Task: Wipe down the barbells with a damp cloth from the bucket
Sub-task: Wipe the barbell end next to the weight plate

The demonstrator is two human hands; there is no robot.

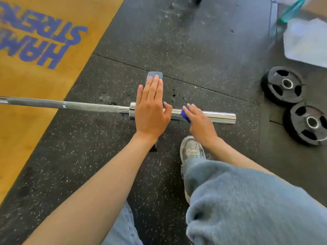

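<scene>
While my left hand (pixel 152 112) lies flat with straight fingers across the barbell (pixel 99 107) on the rubber floor (pixel 106 156), my right hand (pixel 200 121) presses a blue cloth (pixel 184 115) against its chrome sleeve, grip curled around the cloth.

Chrome silver barbell (pixel 219 117), blue cloth (pixel 185 115), black white-speckled floor (pixel 92 147), orange platform (pixel 31 89) with blue lettering upper left, 2 black weight plates (pixel 283 85) at right
</scene>
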